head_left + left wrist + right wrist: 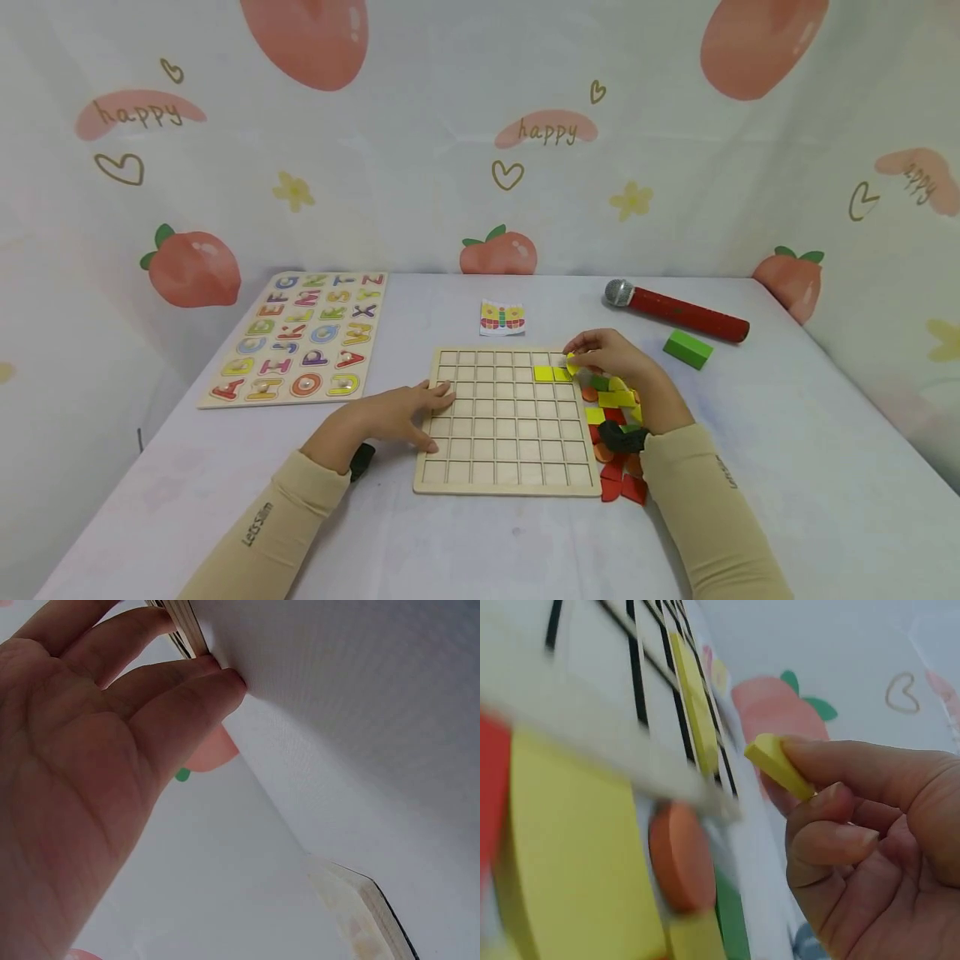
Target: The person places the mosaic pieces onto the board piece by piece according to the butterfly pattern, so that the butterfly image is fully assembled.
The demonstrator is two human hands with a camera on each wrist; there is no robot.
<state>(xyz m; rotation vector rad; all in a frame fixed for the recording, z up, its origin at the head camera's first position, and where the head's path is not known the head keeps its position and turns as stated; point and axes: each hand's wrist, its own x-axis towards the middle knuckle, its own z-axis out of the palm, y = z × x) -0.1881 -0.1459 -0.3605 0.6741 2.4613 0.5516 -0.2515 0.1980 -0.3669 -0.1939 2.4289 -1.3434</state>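
Note:
A wooden grid board [495,429] lies flat in front of me. Two square yellow tiles [543,373] sit side by side in its second row from the far edge, towards the right. Above the far right corner, my right hand [611,357] pinches a small yellow tile [780,766] between thumb and fingers; part of its shape is hidden by them. My left hand [393,412] rests at the board's left edge, fingers spread, some over the rim [187,626] and others touching the tabletop.
Loose red, yellow, orange and green pieces [615,400] lie right of the board, partly under my right wrist. A butterfly picture card [502,318] lies beyond it. An alphabet puzzle board [296,337] is at far left; a red microphone [686,314] and green block [687,349] are at far right.

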